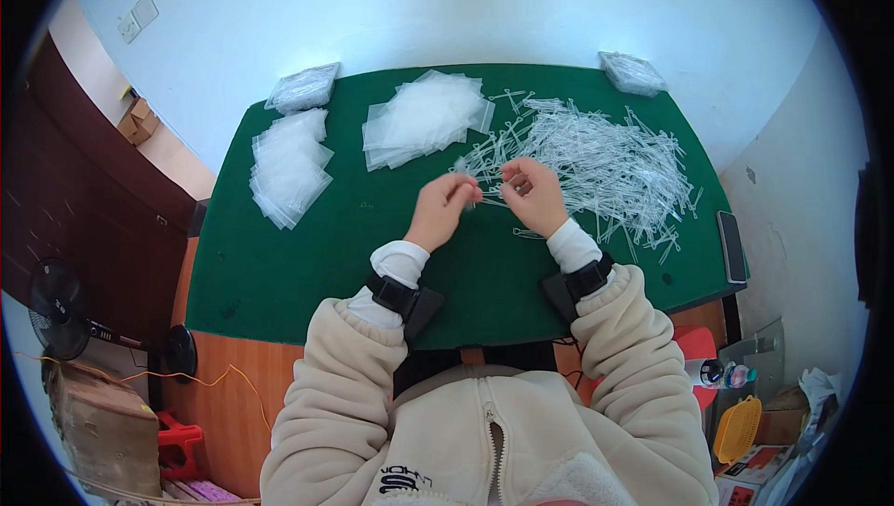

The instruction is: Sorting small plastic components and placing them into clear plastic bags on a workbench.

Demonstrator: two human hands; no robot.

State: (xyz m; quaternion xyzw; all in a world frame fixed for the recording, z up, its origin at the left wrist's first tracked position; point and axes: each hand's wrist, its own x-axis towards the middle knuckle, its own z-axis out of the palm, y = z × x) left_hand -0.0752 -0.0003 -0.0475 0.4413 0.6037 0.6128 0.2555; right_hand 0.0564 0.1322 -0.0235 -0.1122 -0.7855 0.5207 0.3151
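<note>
My left hand point(440, 211) is over the middle of the green table, thumb and fingers pinched on a small bunch of thin clear plastic sticks point(460, 167) that shows blurred at the fingertips. Just to its right, my right hand point(537, 199) has curled fingers at the near left edge of a big loose pile of the same sticks point(605, 157), some with looped ends. What the right fingertips hold, if anything, is too small to make out. Beyond the hands lies a spread stack of clear zip bags point(424, 115). A second stack of bags point(291, 166) is at the left.
Packed bundles stand at the far left corner point(304, 88) and far right corner point(633, 73) of the green table point(279, 273). A phone point(732, 245) lies along the right edge. On the floor are a fan point(58, 309), a cardboard box point(102, 422) and a yellow basket point(738, 429).
</note>
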